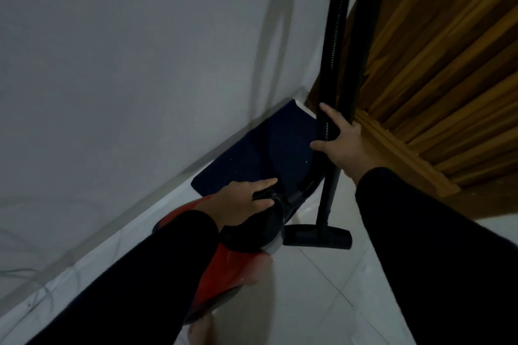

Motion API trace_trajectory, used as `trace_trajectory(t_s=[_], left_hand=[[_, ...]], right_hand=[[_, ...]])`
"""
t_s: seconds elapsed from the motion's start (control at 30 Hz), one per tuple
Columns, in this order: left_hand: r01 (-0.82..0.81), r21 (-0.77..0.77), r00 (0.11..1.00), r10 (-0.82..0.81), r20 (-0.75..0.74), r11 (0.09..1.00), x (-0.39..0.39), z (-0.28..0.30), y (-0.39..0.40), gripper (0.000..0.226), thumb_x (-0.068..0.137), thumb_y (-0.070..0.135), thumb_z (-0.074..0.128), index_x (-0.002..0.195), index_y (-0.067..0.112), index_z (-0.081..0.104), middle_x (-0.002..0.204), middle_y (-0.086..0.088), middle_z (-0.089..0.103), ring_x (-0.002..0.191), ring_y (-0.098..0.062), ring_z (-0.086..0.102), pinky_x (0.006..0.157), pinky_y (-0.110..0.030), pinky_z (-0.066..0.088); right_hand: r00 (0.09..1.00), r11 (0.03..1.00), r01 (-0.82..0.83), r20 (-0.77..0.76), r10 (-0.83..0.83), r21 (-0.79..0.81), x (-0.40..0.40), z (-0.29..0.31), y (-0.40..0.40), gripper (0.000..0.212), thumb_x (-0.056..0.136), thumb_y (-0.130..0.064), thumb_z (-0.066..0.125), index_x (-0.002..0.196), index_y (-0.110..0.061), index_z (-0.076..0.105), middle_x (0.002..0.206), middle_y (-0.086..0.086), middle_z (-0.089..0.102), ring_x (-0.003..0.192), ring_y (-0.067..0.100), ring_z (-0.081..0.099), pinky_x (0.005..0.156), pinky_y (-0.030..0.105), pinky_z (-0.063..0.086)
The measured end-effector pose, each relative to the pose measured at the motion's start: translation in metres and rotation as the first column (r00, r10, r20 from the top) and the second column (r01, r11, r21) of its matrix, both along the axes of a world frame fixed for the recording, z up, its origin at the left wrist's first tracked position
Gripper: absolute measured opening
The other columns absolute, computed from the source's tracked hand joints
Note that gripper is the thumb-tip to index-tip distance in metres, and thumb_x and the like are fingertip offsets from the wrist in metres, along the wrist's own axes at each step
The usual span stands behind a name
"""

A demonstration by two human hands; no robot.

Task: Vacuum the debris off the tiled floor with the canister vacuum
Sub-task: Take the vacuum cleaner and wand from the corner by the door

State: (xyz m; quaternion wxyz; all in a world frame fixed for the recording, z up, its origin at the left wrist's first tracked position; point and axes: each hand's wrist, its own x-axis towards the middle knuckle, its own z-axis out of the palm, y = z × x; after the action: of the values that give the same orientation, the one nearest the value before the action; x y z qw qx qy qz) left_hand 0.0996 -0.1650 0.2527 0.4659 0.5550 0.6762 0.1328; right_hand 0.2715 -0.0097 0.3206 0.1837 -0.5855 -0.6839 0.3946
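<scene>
A red and black canister vacuum [235, 266] sits on the white tiled floor [322, 288] by the wall. My left hand [246, 199] is closed on the black handle on its top. Its ribbed black hose [333, 45] rises straight up beside a rigid black wand [330, 187]. My right hand [343, 143] wraps around the hose, thumb and fingers around it. The wand ends in a flat black floor head [319, 237] resting on the tiles just right of the canister. I cannot make out debris on the dim floor.
A dark blue mat [260, 154] with a few white specks lies in the corner behind the vacuum. A white wall [140, 64] runs along the left. A wooden door [448, 78] and its frame stand at the right.
</scene>
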Motion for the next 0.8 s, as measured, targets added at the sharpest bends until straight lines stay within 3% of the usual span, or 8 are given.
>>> trace_trajectory(t_s=[0.17,0.3,0.53,0.8], left_hand=[[0.035,0.002,0.997,-0.034,-0.063,0.999,0.028,0.033,-0.056,0.057,0.091,0.047,0.05,0.144,0.047,0.027,0.153,-0.004,0.035,0.141,-0.024,0.03,0.116,-0.038,0.026],[-0.003,-0.016,0.997,0.001,-0.071,1.0,0.054,0.054,-0.114,0.056,0.091,0.045,0.052,0.143,0.046,0.031,0.146,-0.003,0.045,0.133,-0.024,0.043,0.112,-0.033,0.033],[0.004,-0.056,0.998,-0.007,-0.056,0.998,0.084,0.078,-0.194,0.057,0.091,0.048,0.051,0.143,0.047,0.029,0.145,-0.005,0.047,0.131,-0.024,0.045,0.111,-0.032,0.034],[0.08,-0.021,0.997,-0.08,-0.022,0.997,0.101,0.103,-0.305,0.056,0.091,0.047,0.052,0.143,0.048,0.029,0.145,-0.004,0.047,0.129,-0.024,0.046,0.11,-0.031,0.035]], right_hand=[[0.996,0.996,-0.09,-0.007,0.09,0.014,0.025,0.02,-0.059,0.082,0.078,-0.001,0.073,0.135,-0.051,0.043,0.141,0.008,0.022,0.123,0.022,0.037,0.1,0.021,0.032],[0.991,0.992,-0.129,0.025,0.129,0.004,0.046,0.03,-0.112,0.084,0.076,-0.002,0.074,0.133,-0.055,0.043,0.138,0.005,0.023,0.108,0.017,0.04,0.101,0.023,0.036],[0.991,0.991,-0.129,0.045,0.128,0.022,0.075,0.055,-0.194,0.083,0.076,-0.002,0.072,0.131,-0.056,0.043,0.136,0.007,0.024,0.1,0.021,0.045,0.099,0.024,0.041],[0.996,0.995,-0.065,0.061,0.06,0.075,0.103,0.082,-0.315,0.081,0.077,-0.002,0.07,0.134,-0.053,0.042,0.129,0.004,0.025,0.103,0.021,0.043,0.099,0.024,0.04]])
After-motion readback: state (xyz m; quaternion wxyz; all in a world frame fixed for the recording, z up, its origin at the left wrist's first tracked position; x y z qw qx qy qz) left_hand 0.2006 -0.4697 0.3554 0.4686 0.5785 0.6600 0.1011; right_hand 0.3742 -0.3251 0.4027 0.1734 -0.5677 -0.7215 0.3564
